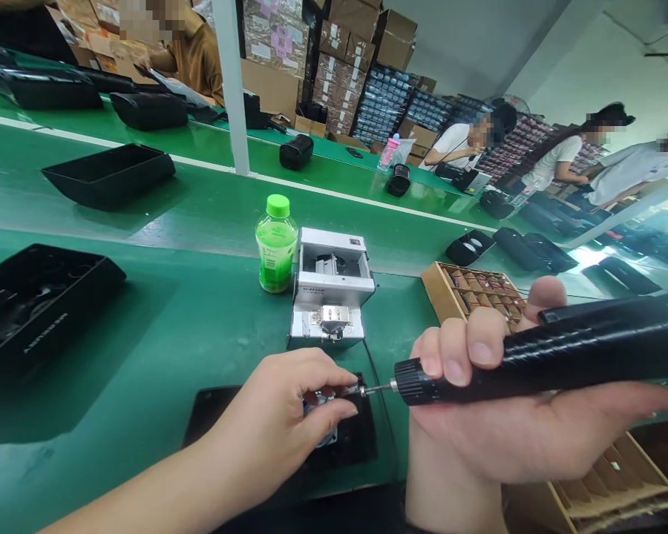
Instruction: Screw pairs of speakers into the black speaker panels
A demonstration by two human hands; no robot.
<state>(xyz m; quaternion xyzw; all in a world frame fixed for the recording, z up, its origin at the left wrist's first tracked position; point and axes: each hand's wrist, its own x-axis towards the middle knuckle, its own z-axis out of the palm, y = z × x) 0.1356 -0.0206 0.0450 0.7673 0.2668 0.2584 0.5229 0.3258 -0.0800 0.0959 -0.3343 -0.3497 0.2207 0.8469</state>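
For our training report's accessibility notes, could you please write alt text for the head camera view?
The right hand grips a black electric screwdriver, its bit aimed at a small part that the left hand holds over a black casing on a green workbench. A screw feeder and green-capped bottle stand beyond.

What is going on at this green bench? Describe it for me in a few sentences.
A person's right hand grips a black electric screwdriver, its bit at a small part pinched by the left hand above a black plastic housing on the green conveyor belt. A metal screw feeder and a green-capped bottle stand just beyond. A co-worker sits farther along.
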